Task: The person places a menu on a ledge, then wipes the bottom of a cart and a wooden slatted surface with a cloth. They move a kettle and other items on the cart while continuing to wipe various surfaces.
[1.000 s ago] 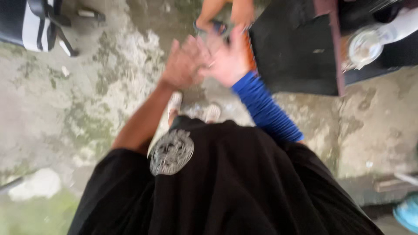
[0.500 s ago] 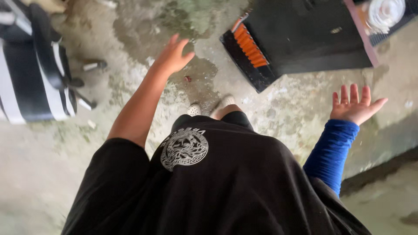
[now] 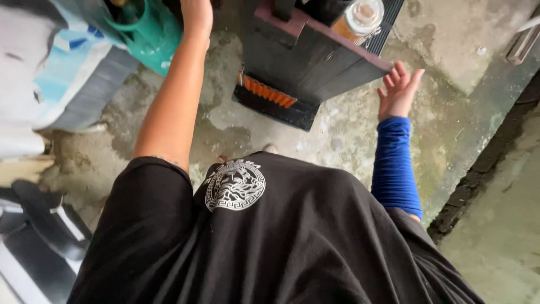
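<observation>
Head view | stained concrete floor (image 3: pixel 349 121) | right hand (image 3: pixel 398 93) spread open beside dark bench (image 3: pixel 315 62) | left hand (image 3: pixel 197 14) near teal can (image 3: pixel 149 36), grip perhaps open, cannot tell

Black shirt (image 3: pixel 281 247) with white round emblem, blue sleeve (image 3: pixel 394 169), teal jug (image 3: pixel 149 34), orange-bristled black brush (image 3: pixel 270 101).

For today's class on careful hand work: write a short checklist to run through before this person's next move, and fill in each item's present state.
1. Right hand empty, fingers spread: ok.
2. Left hand in full view: not ok, cut off at the frame top.
3. Left hand's grip: cannot tell.
4. Green can close to the left hand: ok.
5. Jar upright on the dark table: ok.
6. Orange brush clear of both hands: ok.
</observation>
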